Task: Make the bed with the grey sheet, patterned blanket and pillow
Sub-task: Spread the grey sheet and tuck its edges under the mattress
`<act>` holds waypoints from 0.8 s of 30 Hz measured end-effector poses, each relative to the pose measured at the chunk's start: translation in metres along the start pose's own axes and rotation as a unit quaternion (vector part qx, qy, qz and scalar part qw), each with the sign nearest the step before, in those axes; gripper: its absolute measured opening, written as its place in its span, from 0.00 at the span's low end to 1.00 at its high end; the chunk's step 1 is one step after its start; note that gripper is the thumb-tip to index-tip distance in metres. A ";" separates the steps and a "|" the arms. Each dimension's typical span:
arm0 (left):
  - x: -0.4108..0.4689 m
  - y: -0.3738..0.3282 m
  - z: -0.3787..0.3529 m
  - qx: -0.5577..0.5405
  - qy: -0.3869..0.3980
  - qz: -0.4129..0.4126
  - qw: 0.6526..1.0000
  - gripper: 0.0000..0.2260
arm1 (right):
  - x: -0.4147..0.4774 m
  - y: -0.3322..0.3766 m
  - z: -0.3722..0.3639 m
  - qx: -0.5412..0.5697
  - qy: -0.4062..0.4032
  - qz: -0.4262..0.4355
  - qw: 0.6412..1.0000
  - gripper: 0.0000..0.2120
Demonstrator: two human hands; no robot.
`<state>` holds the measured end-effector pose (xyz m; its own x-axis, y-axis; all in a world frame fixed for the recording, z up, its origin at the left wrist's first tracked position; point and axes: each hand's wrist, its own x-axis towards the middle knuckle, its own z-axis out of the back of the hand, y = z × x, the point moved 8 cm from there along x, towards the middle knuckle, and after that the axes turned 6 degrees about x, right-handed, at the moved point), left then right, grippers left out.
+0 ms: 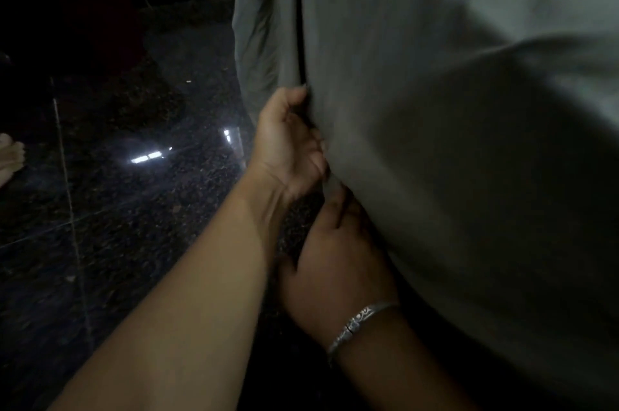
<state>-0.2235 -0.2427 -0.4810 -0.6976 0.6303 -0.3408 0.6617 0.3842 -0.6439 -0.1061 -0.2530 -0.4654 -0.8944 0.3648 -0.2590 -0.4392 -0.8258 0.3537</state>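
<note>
Hands: left hand [288, 142] is reaching in from lower left, fingers curling round a fold of the grey sheet [435, 109], which is hanging beside the dark floor [134, 226]. Right hand [335, 260], wearing a bracelet [358, 323], is touching the sheet just below; its fingertips are hiding in cloth, so its grip cannot be told.

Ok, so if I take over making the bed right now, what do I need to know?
Hands: the left hand grips the hanging edge of the grey sheet. The right hand is just below it, fingers at the same edge; it is too dark to tell if it grips.
Things: the grey sheet lies over the bed, its side hanging toward the dark floor. The blanket and pillow are not in view.
Done: the sheet is on.
Left: probably tidy this side, then add the blanket and pillow.
</note>
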 end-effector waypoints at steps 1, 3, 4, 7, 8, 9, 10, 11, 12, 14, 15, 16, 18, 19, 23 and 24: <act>0.003 0.001 -0.004 -0.038 0.003 -0.011 0.999 0.21 | 0.004 -0.002 -0.001 -0.010 -0.013 -0.004 1.000 0.51; 0.010 0.004 -0.010 -0.084 0.016 -0.018 0.996 0.28 | 0.013 -0.008 -0.003 -0.049 -0.053 -0.010 0.997 0.49; 0.014 0.004 -0.012 -0.090 0.019 -0.018 0.996 0.31 | 0.016 -0.011 -0.002 -0.064 -0.073 -0.011 0.995 0.48; 0.011 -0.002 -0.016 -0.017 0.017 0.010 1.000 0.27 | 0.024 -0.017 -0.001 -0.087 -0.084 -0.016 0.993 0.46; 0.008 -0.006 -0.013 0.061 -0.006 0.030 0.998 0.25 | 0.025 -0.017 0.000 -0.094 -0.088 -0.012 0.992 0.46; 0.005 -0.015 -0.009 0.176 -0.031 0.048 0.983 0.25 | 0.024 -0.017 0.001 -0.098 -0.087 -0.011 0.991 0.46; -0.001 -0.029 0.000 0.317 -0.069 0.064 0.944 0.25 | 0.024 -0.016 -0.001 -0.109 -0.081 -0.009 0.991 0.46; -0.005 -0.044 0.009 0.448 -0.106 0.077 0.885 0.27 | 0.023 -0.015 -0.001 -0.119 -0.069 -0.011 0.990 0.46; -0.008 -0.055 0.016 0.524 -0.118 0.089 0.839 0.29 | 0.023 -0.015 -0.002 -0.123 -0.064 -0.013 0.990 0.46; -0.016 -0.043 0.026 0.522 -0.085 0.153 0.835 0.34 | 0.024 -0.012 0.001 -0.132 -0.050 -0.023 0.990 0.45; -0.021 -0.024 0.026 0.490 -0.057 0.184 0.850 0.36 | 0.023 -0.009 0.005 -0.135 -0.041 -0.025 0.990 0.44; -0.024 -0.005 0.023 0.455 -0.034 0.193 0.869 0.35 | 0.024 -0.007 0.007 -0.128 -0.038 -0.017 0.991 0.41; -0.016 0.012 0.017 0.366 -0.048 0.128 0.921 0.28 | 0.022 -0.002 0.012 -0.119 -0.030 -0.017 0.992 0.32; -0.012 0.010 0.016 0.338 -0.071 0.090 0.934 0.22 | 0.021 -0.001 0.012 -0.125 -0.028 -0.032 0.991 0.30; -0.007 -0.007 0.018 0.237 -0.090 0.039 0.967 0.12 | 0.025 -0.012 0.011 -0.129 -0.080 -0.066 0.986 0.36; -0.007 -0.009 0.019 0.200 -0.088 0.027 0.975 0.14 | 0.022 -0.013 0.008 -0.097 -0.039 -0.079 0.991 0.35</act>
<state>-0.2299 -0.2639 -0.4857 -0.7249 0.5029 -0.4708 0.5624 0.0375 -0.8260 -0.1209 -0.2311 -0.4689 -0.8224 0.5225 -0.2250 -0.5571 -0.8199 0.1322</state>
